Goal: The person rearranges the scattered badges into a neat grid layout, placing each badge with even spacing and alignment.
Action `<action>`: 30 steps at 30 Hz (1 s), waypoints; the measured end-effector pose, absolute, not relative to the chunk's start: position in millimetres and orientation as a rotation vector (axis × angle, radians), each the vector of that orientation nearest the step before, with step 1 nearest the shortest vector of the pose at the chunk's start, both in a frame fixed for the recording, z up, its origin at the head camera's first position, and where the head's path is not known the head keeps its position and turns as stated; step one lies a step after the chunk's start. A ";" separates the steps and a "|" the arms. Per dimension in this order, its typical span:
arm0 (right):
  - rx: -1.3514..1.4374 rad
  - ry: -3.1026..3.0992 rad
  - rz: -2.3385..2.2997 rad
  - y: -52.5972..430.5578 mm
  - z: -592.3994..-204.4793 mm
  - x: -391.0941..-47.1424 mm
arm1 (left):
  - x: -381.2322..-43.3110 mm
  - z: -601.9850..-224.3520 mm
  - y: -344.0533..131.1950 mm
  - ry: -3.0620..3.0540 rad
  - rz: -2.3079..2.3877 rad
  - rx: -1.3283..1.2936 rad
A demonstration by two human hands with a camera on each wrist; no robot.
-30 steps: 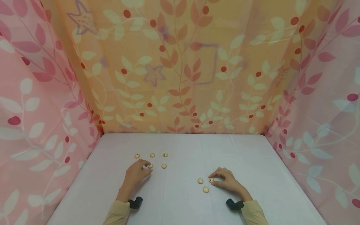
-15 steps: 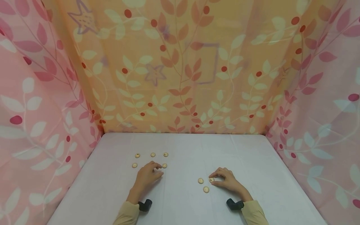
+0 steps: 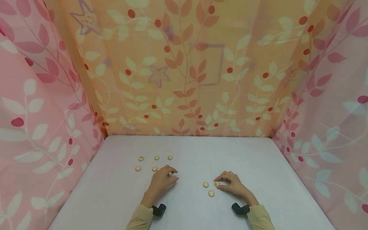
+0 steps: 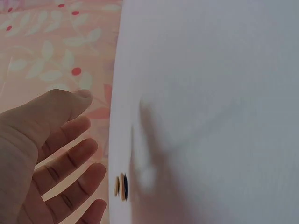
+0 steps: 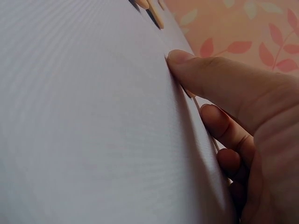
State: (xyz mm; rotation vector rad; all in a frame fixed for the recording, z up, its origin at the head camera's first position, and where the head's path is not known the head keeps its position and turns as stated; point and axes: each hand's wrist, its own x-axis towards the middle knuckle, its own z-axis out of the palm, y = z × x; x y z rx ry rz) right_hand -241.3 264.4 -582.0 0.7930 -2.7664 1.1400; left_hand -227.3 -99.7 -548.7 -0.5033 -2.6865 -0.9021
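My left hand (image 3: 163, 179) hovers over the table's middle, thumb and fingers apart; in the left wrist view the open left hand (image 4: 60, 154) has nothing between its fingers. Behind it lie small round wooden discs with dark marks, including a disc (image 3: 154, 168) beside its knuckles and a disc (image 3: 138, 168) further left. My right hand (image 3: 233, 184) pinches a marked wooden disc (image 3: 217, 184) on the table between thumb and fingertips. In the right wrist view, only this disc's edge (image 5: 188, 92) shows under the thumb. Nearest to the right hand are a disc (image 3: 205, 184) and another disc (image 3: 211, 193).
A back row holds a left disc (image 3: 141, 158), a middle disc (image 3: 156, 157) and a right disc (image 3: 170, 157). The white-covered table (image 3: 189, 210) ends at a flowered orange curtain (image 3: 184, 73). Pink flowered curtains flank both sides.
My left hand has moved right along the front row of the left group, uncovering two discs and now covering where another lay. The right hand has stayed on its disc.
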 end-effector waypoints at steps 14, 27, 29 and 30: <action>0.801 -2.737 1.137 262.8 -581.1 -239.8 | -227.3 -546.2 -66.0 -2.719 -0.903 -0.588; 0.802 -2.750 1.152 264.3 -581.8 -241.8 | -225.2 -550.7 -36.2 -2.759 -0.920 -0.677; 0.795 -2.762 1.156 264.6 -582.9 -242.0 | -224.5 -552.4 -33.4 -2.773 -0.928 -0.674; 0.789 -2.768 1.157 264.8 -583.7 -242.1 | -224.3 -553.2 -32.2 -2.777 -0.931 -0.674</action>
